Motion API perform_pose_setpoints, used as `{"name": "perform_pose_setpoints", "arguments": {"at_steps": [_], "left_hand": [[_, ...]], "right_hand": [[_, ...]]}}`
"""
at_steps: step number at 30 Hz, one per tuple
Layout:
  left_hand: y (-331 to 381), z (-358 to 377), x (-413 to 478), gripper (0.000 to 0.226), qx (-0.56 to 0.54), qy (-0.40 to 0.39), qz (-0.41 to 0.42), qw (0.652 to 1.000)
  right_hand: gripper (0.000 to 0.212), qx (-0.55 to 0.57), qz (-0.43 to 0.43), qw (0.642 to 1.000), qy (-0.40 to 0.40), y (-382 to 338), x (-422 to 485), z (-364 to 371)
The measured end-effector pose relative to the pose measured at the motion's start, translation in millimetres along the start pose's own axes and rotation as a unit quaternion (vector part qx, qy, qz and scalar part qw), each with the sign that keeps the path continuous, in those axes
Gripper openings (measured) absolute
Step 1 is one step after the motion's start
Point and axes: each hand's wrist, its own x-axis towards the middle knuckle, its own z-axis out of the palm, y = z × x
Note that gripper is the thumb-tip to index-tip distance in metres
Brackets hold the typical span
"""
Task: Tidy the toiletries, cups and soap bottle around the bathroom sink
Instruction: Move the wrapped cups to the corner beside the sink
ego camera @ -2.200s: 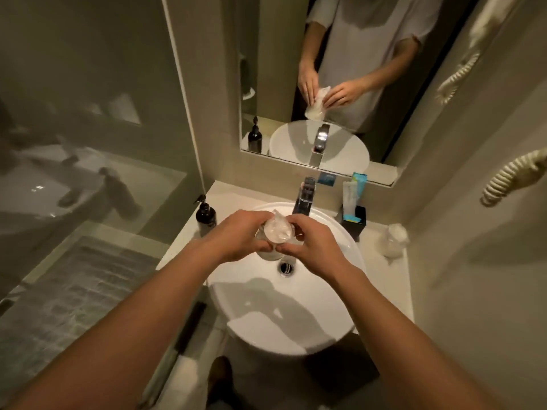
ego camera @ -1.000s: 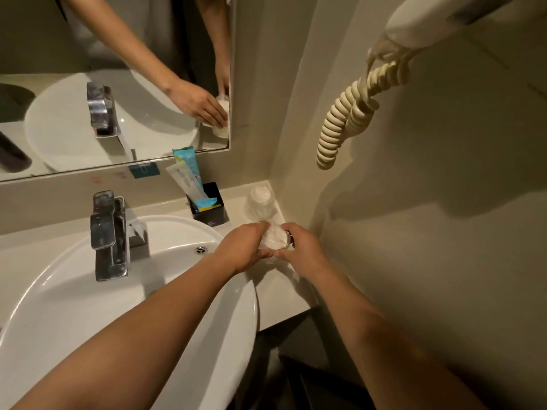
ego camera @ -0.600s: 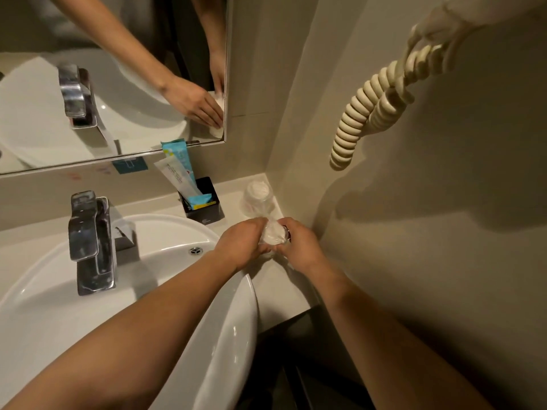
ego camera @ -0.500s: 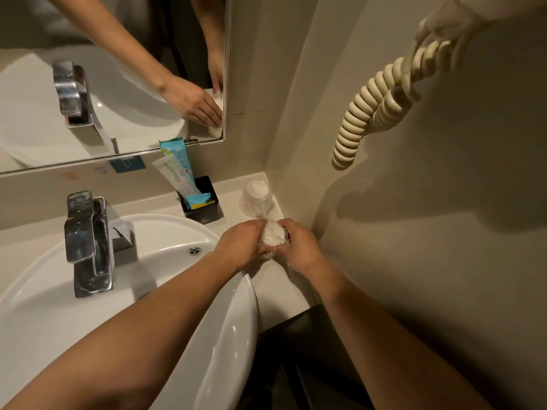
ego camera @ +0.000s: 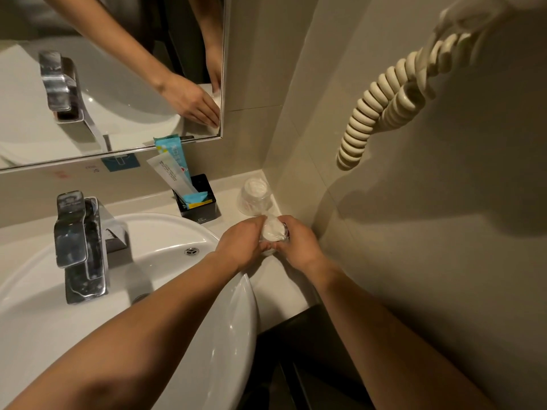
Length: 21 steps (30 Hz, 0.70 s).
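Observation:
A clear cup in a plastic wrap (ego camera: 273, 231) stands upside down on the white counter (ego camera: 228, 199), right of the sink. My left hand (ego camera: 241, 245) grips its left side and my right hand (ego camera: 297, 245) grips its right side. A second wrapped cup (ego camera: 255, 196) stands upside down just behind it in the corner. A black holder (ego camera: 201, 205) with toiletry packets (ego camera: 174, 173) sits left of the cups, by the wall. The soap bottle is out of view.
The round white sink (ego camera: 189, 241) with a chrome faucet (ego camera: 78, 247) fills the left. A mirror (ego camera: 112, 72) hangs above. A coiled hair-dryer cord (ego camera: 381, 105) hangs on the right wall, close to the cups. The counter ends just below my hands.
Over the sink I held the wrapped cup in both hands; I carried it right to the counter corner. In the last half second my hands have barely moved.

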Motion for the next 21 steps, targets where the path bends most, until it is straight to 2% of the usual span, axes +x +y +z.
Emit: {"name": "perform_pose_setpoints", "arguments": {"at_steps": [13,21], "left_hand": [[2.2,-4.1,1.7,0.054,-0.007,0.005,-0.005,1.0],[4.4,-9.3,-5.2,0.057,-0.006,0.009,-0.029,1.0]], "right_hand": [[0.057,0.007,0.005,1.0,-0.006,1.8,6.7,-0.8],[0.073,-0.021,0.012,1.0,-0.011,-3.1,2.4,-4.4]]}}
